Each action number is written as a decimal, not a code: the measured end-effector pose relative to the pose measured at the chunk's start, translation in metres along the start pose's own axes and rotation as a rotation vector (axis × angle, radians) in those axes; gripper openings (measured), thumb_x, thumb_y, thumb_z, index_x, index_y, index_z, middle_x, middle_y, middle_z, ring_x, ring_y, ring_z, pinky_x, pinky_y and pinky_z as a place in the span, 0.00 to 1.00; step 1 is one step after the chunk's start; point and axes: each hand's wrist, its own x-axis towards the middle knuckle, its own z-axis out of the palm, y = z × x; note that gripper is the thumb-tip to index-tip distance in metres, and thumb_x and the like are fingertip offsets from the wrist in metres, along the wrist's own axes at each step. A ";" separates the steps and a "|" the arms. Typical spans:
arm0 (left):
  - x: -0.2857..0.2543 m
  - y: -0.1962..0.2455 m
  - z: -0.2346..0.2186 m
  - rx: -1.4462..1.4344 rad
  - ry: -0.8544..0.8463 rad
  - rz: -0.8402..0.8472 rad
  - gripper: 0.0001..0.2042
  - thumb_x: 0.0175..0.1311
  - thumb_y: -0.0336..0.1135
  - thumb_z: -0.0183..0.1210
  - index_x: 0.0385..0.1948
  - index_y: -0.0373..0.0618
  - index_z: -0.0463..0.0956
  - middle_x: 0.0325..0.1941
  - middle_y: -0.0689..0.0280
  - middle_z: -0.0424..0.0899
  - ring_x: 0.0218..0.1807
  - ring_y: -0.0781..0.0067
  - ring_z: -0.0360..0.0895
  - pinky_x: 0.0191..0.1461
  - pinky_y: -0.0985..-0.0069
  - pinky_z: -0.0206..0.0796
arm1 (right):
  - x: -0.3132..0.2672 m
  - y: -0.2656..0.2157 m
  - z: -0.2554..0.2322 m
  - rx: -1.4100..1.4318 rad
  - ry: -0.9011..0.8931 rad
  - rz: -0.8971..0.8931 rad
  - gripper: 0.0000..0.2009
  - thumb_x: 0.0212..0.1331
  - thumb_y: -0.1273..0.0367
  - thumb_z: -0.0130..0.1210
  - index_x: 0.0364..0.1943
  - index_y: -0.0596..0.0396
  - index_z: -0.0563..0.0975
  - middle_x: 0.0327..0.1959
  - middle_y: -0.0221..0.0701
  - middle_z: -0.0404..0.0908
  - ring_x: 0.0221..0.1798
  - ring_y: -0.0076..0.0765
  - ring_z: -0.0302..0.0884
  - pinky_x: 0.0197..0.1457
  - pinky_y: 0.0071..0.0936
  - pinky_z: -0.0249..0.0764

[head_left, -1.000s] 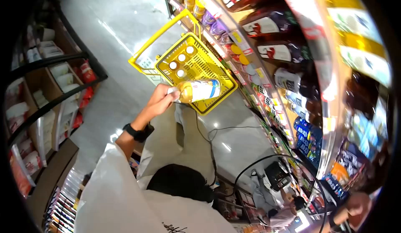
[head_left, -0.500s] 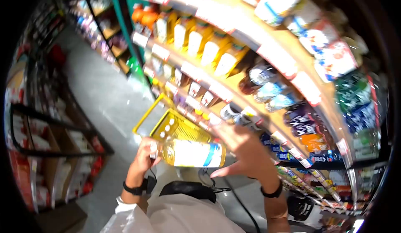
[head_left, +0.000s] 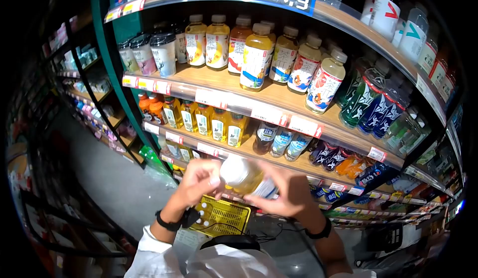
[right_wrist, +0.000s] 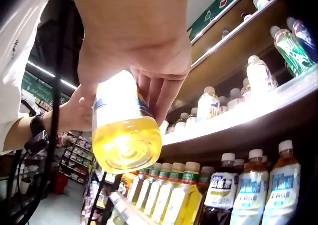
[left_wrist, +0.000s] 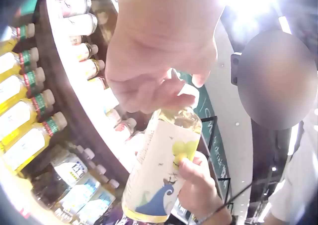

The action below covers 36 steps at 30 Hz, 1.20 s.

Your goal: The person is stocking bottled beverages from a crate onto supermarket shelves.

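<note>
A clear bottle of pale yellow drink point(head_left: 247, 182) with a white cap is tilted between my hands, cap toward the head camera. My right hand point(head_left: 289, 191) grips its body, and the thumb lies across the label in the left wrist view. At the cap end my left hand point(head_left: 199, 181) has curled fingers against the cap and neck, partly covering them in the left wrist view. The label point(left_wrist: 161, 173) shows a blue wave and a yellow-green fruit. From the right wrist, the bottle's base point(right_wrist: 126, 143) faces the camera, yellow liquid showing through.
Shelves point(head_left: 279, 111) curve across the front, holding tea bottles point(head_left: 256, 56), lidded cups point(head_left: 163, 54) and a row of yellow drinks point(head_left: 219, 123). Below my hands, a yellow basket point(head_left: 231, 218) with white-capped bottles stands on the grey floor point(head_left: 112, 188). Cables hang near my body.
The head view has turned from the floor and basket up to the shelves. My right hand has come in and taken hold of the bottle's body, and the bottle's cap has swung toward the camera.
</note>
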 end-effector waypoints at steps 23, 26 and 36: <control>0.236 0.000 -0.055 1.179 0.407 0.512 0.31 0.61 0.56 0.68 0.48 0.36 0.68 0.40 0.51 0.78 0.34 0.45 0.81 0.35 0.57 0.72 | 0.160 0.106 -0.005 -0.281 0.837 0.349 0.38 0.49 0.45 0.74 0.48 0.61 0.66 0.33 0.49 0.82 0.34 0.57 0.82 0.36 0.48 0.75; 0.236 0.000 -0.056 1.239 0.384 0.425 0.31 0.61 0.59 0.66 0.42 0.37 0.67 0.36 0.50 0.78 0.32 0.44 0.80 0.33 0.56 0.71 | 0.164 0.105 -0.003 -0.262 0.776 0.438 0.37 0.52 0.44 0.70 0.49 0.61 0.67 0.34 0.48 0.83 0.35 0.57 0.83 0.36 0.47 0.76; 0.236 -0.001 -0.055 1.167 0.357 0.433 0.30 0.57 0.58 0.68 0.41 0.38 0.67 0.35 0.54 0.76 0.31 0.48 0.79 0.32 0.58 0.70 | 0.165 0.113 0.008 -0.311 0.771 0.400 0.38 0.56 0.50 0.68 0.59 0.66 0.64 0.55 0.50 0.72 0.47 0.60 0.82 0.42 0.50 0.79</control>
